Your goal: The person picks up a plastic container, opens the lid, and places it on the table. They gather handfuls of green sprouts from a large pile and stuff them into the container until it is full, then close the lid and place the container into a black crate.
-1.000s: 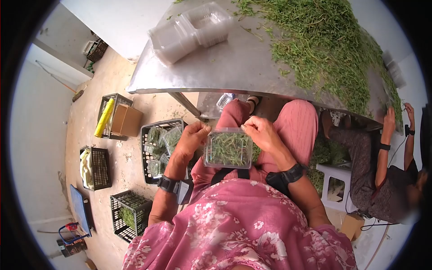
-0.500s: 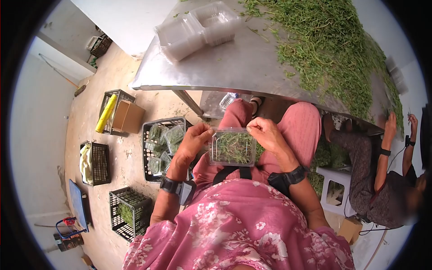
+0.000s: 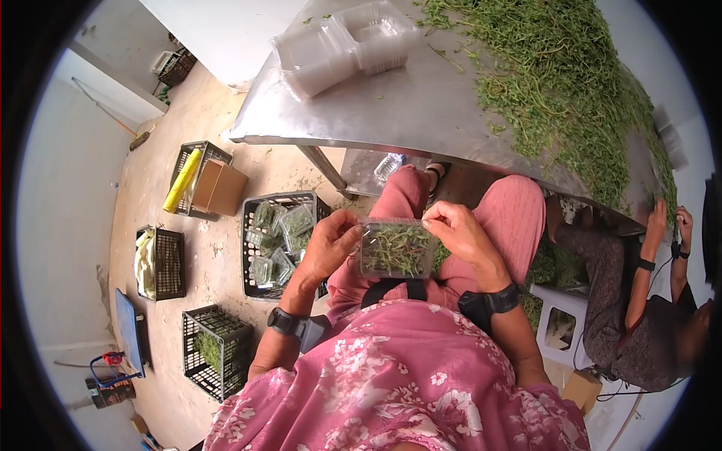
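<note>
Over my lap is a clear plastic clamshell box (image 3: 397,252) filled with green leafy stems. My left hand (image 3: 332,242) pinches its upper left corner, thumb and fingers pressed together. At the upper right corner, my right hand (image 3: 456,231) grips the rim the same way. The box's upper edge spans the gap between both hands. More greens show just past its right side, between my knees. A black crate (image 3: 256,199) holding several filled clear boxes (image 3: 295,220) stands on the floor to the left of my left hand.
Ahead stands a metal table (image 3: 271,124) with stacked clear boxes (image 3: 323,56) and a heap of greens (image 3: 556,83). Crates (image 3: 218,352) and a cardboard box (image 3: 219,188) sit on the floor at left. At right, a co-worker's hands (image 3: 656,222) are near the table edge beside a white stool (image 3: 562,319).
The view has shifted slightly, so the surroundings appear a little to the right. Both my hands keep hold of the clamshell box, which tilts a bit differently. The co-worker's hands have moved slightly.
</note>
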The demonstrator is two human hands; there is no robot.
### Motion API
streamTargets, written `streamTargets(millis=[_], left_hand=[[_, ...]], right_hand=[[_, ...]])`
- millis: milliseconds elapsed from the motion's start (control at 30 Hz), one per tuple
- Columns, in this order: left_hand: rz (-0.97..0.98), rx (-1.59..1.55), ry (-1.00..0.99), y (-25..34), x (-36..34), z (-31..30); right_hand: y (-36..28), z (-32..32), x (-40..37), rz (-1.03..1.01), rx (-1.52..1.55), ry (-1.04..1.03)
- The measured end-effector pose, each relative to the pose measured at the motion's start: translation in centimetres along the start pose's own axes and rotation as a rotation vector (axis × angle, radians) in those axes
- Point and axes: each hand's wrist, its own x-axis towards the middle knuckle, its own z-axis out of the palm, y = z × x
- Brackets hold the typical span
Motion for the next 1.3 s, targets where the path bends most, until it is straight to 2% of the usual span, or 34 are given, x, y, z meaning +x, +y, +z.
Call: streamTargets(millis=[267, 367, 533, 767, 967, 1067, 1267, 1300], left_hand=[[0.145, 0.097, 0.103, 0.9, -0.5, 0.8], [0.041, 0.151, 0.076, -0.2, 0.3, 0.3], [0.022, 0.098, -0.011, 0.4, 0.8, 0.2], [0.088, 0.169, -0.083, 1.7, 0.7, -0.5], [0.128, 0.171, -0.115, 4.1, -0.1, -0.5], [0.141, 0.214, -0.092, 3.4, 0.0, -0.5], [-0.039, 0.160, -0.129, -1.0, 0.5, 0.4], [0.025, 0.187, -0.157, -1.1, 0.5, 0.1]], right_hand=[[-0.2, 0.1, -0.1, -0.083, -0.026, 0.030], [-0.3, 0.3, -0.2, -0.067, -0.008, 0.037], [0.1, 0.1, -0.3, -0.013, -0.020, 0.035], [-0.3, 0.0, -0.1, -0.019, -0.037, 0.029], [0.3, -0.3, 0.0, -0.078, 0.100, -0.015], [0.7, -0.3, 0.0, -0.060, 0.143, -0.057], [1.1, 0.2, 0.0, 0.003, -0.001, -0.075], [1.2, 0.3, 0.0, 0.009, -0.006, -0.071]])
